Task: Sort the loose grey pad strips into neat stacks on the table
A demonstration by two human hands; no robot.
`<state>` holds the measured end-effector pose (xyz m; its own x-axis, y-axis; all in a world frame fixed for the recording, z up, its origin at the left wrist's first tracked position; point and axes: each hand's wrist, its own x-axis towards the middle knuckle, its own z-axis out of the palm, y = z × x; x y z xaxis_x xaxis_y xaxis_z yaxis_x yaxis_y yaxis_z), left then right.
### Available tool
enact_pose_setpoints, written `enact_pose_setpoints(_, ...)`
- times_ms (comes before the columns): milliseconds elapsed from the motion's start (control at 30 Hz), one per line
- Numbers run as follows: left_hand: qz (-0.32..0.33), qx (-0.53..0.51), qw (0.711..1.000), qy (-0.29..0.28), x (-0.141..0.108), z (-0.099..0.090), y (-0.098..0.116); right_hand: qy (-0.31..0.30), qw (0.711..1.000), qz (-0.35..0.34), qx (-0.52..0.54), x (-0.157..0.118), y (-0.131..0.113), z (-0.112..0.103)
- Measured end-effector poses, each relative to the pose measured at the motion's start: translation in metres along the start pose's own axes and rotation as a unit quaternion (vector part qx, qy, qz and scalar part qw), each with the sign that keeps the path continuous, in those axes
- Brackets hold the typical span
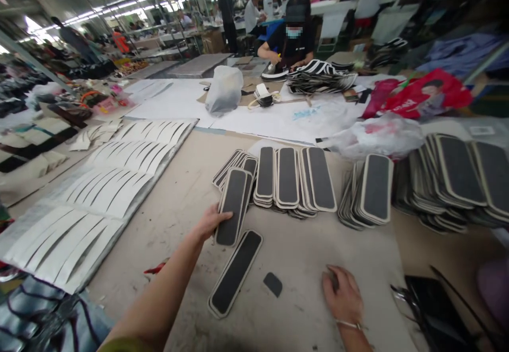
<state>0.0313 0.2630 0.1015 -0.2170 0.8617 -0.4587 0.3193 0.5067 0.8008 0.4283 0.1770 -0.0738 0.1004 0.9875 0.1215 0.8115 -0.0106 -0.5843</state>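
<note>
My left hand is closed on the edge of a dark grey rectangular panel with a cream border and rounded corners, thumb on top. At least one more such panel shows just behind it. Below, another bordered panel lies slanted on the table, seemingly with a second one under it. A small dark grey piece with a rounded corner lies to its right. My right hand rests low over the table at the right, its fingers curled. Something dark shows between thumb and fingers, too small to make out.
Stacks of bordered panels stand behind my hands, with more stacks at the right. White slit sheets lie on the left. A black flat object is at lower right. Across the table a co-worker handles pieces.
</note>
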Motion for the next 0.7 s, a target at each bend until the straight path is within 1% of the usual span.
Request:
enact_pose_setpoints(33, -0.007, -0.027, 0.999, -0.032, -0.025, -0.003, -0.012, -0.008, 1.000, 0.010, 0.013, 0.000, 0.000, 0.001)
enact_pose_setpoints(67, -0.020, -0.109, 0.990, -0.088, -0.047, -0.005, -0.024, -0.013, 0.999, 0.020, 0.028, -0.001, 0.000, 0.001)
enact_pose_setpoints(100, -0.033, -0.172, 0.976, -0.128, -0.067, -0.003, -0.038, -0.018, 0.999, 0.029, 0.042, -0.001, 0.000, 0.002)
enact_pose_setpoints(133, -0.050, -0.201, 0.965, -0.162, -0.083, 0.000, -0.050, -0.020, 0.998, 0.036, 0.053, -0.001, 0.000, 0.002)
enact_pose_setpoints(200, -0.072, -0.195, 0.958, -0.195, -0.104, 0.013, -0.074, -0.024, 0.997, 0.044, 0.067, -0.001, -0.003, 0.000)
enact_pose_setpoints(233, -0.089, -0.153, 0.965, -0.194, -0.108, 0.021, -0.084, -0.026, 0.996, 0.047, 0.071, 0.001, -0.004, -0.002)
enact_pose_setpoints(267, -0.107, -0.090, 0.974, -0.177, -0.110, 0.029, -0.092, -0.028, 0.995, 0.050, 0.077, 0.002, -0.005, -0.005)
enact_pose_setpoints(300, -0.123, -0.024, 0.980, -0.154, -0.109, 0.036, -0.099, -0.032, 0.994, 0.053, 0.086, 0.005, -0.007, -0.008)
enact_pose_setpoints(367, -0.136, 0.099, 0.980, -0.105, -0.104, 0.047, -0.110, -0.042, 0.991, 0.061, 0.108, 0.010, -0.012, -0.018)
enact_pose_setpoints(400, -0.125, 0.157, 0.976, -0.081, -0.100, 0.050, -0.113, -0.047, 0.989, 0.068, 0.122, 0.012, -0.016, -0.022)
enact_pose_setpoints(467, -0.079, 0.279, 0.956, -0.035, -0.093, 0.052, -0.119, -0.057, 0.982, 0.093, 0.155, 0.010, -0.031, -0.027)
enact_pose_setpoints(533, -0.042, 0.382, 0.923, -0.010, -0.087, 0.051, -0.124, -0.074, 0.969, 0.121, 0.201, -0.002, -0.058, -0.022)
enact_pose_setpoints(567, -0.035, 0.410, 0.911, -0.012, -0.084, 0.051, -0.125, -0.090, 0.960, 0.132, 0.230, -0.012, -0.076, -0.015)
enact_pose_setpoints(633, -0.031, 0.442, 0.896, -0.018, -0.081, 0.052, -0.129, -0.140, 0.936, 0.149, 0.288, -0.035, -0.116, 0.006)
enact_pose_setpoints(700, -0.026, 0.460, 0.888, -0.011, -0.079, 0.054, -0.132, -0.190, 0.909, 0.171, 0.330, -0.057, -0.154, 0.031)
